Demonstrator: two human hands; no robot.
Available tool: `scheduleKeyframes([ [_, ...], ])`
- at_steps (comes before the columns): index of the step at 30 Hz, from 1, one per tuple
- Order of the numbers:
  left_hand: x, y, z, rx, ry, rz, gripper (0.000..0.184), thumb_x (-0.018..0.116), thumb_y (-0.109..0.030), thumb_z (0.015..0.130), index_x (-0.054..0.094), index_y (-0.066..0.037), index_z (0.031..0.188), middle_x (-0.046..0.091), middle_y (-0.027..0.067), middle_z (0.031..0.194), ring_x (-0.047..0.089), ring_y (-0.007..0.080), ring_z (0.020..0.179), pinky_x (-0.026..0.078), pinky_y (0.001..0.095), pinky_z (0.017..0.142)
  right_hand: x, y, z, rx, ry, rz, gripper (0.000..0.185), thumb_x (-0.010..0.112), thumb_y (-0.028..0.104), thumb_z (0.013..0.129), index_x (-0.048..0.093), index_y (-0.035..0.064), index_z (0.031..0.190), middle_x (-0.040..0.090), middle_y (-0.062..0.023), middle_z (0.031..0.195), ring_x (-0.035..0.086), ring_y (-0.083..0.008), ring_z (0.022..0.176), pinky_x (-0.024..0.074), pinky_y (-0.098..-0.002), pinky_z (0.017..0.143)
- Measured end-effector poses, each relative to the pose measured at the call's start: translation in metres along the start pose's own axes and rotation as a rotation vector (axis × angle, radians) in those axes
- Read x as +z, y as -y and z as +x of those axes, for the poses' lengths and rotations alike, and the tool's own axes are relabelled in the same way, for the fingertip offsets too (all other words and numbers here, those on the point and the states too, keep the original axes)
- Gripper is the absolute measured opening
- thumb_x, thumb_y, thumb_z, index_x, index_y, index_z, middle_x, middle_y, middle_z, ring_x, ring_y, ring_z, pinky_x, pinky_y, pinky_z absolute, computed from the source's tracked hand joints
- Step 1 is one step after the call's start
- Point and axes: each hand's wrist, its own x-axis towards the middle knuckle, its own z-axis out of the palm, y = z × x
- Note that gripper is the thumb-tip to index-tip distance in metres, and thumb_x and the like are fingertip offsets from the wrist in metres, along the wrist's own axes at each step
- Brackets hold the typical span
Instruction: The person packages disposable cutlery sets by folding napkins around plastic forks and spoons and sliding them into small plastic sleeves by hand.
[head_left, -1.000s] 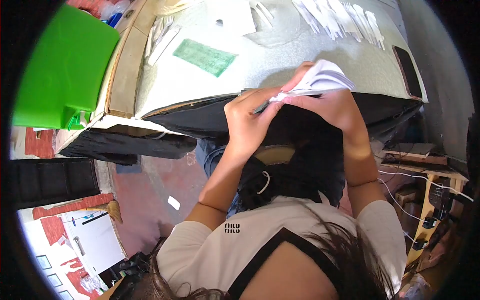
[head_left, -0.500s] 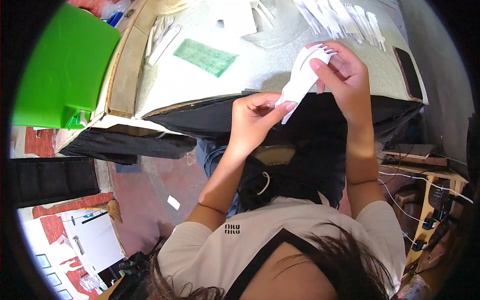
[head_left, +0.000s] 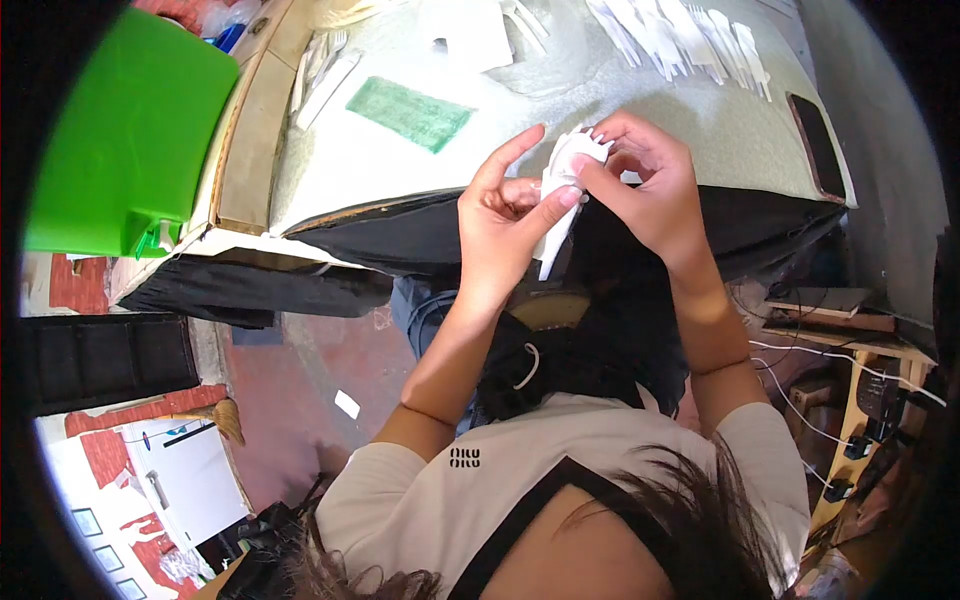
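Note:
A bundle of white plastic cutlery (head_left: 562, 182) is held between my two hands above the table's front edge. Fork tines stick out at its upper end, with a rounded white piece against them. A white layer, perhaps a napkin, seems to surround the handles, but I cannot tell for sure. My left hand (head_left: 502, 215) presses its thumb on the middle of the bundle, its index finger raised away. At the tined end, my right hand (head_left: 645, 185) pinches the cutlery between thumb and fingers. The narrow lower end points down towards my lap.
On the white table (head_left: 330, 170) lie a green cloth (head_left: 410, 112), several rows of white plastic cutlery (head_left: 685, 45), white paper (head_left: 478, 38) and a few loose utensils (head_left: 328, 75). A dark phone (head_left: 817, 145) rests at the right edge. A green bin (head_left: 125, 130) stands left.
Both hands have brought the cutlery bundle down and left, and it now stands more upright. My right hand has moved closer to the left one. My left index finger has lifted off.

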Motion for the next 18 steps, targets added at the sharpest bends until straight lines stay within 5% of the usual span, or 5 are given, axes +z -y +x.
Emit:
scheduleKeyframes([
  [2,0.0,0.002,-0.001,0.009,0.033,-0.053,0.063,0.07,0.003,0.071,0.04,0.002,0.126,0.065,0.0079,0.079,0.058,0.0064,0.072,0.045,0.0188,0.064,-0.001,0.0,0.0,0.009,-0.006,0.012,0.014,0.064,0.006,0.075,0.057,-0.0007,0.086,0.057,0.0001,0.069,0.052,-0.0024,0.063,0.0401,-0.0168,0.054],
  [5,0.008,0.002,-0.005,-0.015,-0.041,0.001,0.048,0.071,0.001,0.071,0.052,0.002,0.115,0.065,0.0053,0.075,0.056,0.005,0.069,0.043,0.0171,0.062,-0.003,-0.002,0.001,-0.007,-0.043,0.081,0.013,0.064,0.004,0.075,0.057,-0.0002,0.084,0.058,0.0001,0.069,0.052,-0.0025,0.064,0.0409,-0.0168,0.055],
  [8,-0.021,0.017,-0.005,-0.143,0.168,0.282,0.026,0.07,-0.002,0.073,0.062,0.002,0.098,0.064,0.0028,0.074,0.053,0.0034,0.067,0.041,0.0162,0.06,-0.005,-0.005,0.002,0.003,-0.051,0.14,0.012,0.064,0.002,0.075,0.056,0.0001,0.083,0.058,-0.0002,0.07,0.053,-0.0028,0.065,0.0419,-0.0172,0.057],
  [11,-0.014,0.006,-0.006,-0.172,0.133,0.192,0.016,0.067,-0.003,0.076,0.063,0.004,0.09,0.065,0.0061,0.079,0.059,0.0091,0.073,0.045,0.021,0.068,-0.005,-0.007,0.002,-0.001,-0.017,0.121,0.011,0.063,0.001,0.075,0.055,0.0001,0.082,0.059,-0.001,0.072,0.054,-0.0035,0.069,0.0433,-0.0181,0.06],
  [18,-0.008,0.002,-0.006,0.018,-0.034,0.313,0.015,0.069,-0.002,0.074,0.065,0.004,0.087,0.065,0.0045,0.078,0.055,0.0062,0.07,0.043,0.0192,0.065,-0.012,0.001,0.001,-0.046,0.205,0.077,0.01,0.062,-0.001,0.072,0.055,-0.0016,0.079,0.06,-0.0027,0.076,0.056,-0.0069,0.073,0.0455,-0.022,0.069],
])
